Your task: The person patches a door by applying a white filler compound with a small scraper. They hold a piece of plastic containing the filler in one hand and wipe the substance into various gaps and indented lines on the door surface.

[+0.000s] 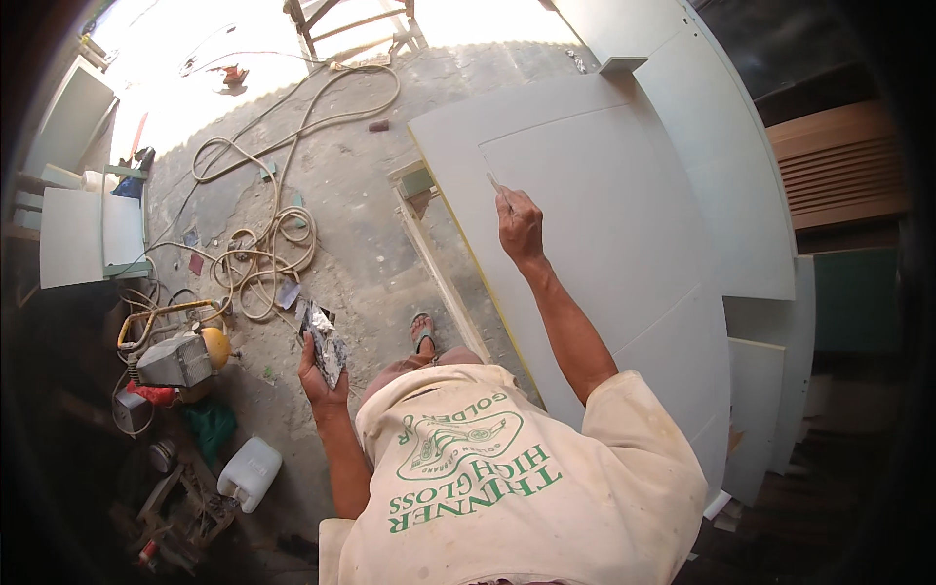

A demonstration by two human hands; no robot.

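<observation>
My right hand (521, 226) is closed around a small, thin putty knife (493, 180), its tip at the large light-grey panel (634, 214). The tip meets the panel near the corner of a fine groove that runs along its far part. Another fine line crosses the panel nearer to me. Down at my left side, my left hand (318, 380) grips a dark, smeared putty board (330, 359). A lump of white putty (321, 320) lies on the board's far end. Fingers partly hide both tools.
A wooden frame (444, 278) shows beside the panel's yellowish edge. Looped hose (278, 249) lies over the concrete floor at left. Nearby are a yellow-handled machine (175, 356) and a white jerrycan (250, 474). More pale panels (717, 146) stand at right; a wooden stand (356, 24) is at the far end.
</observation>
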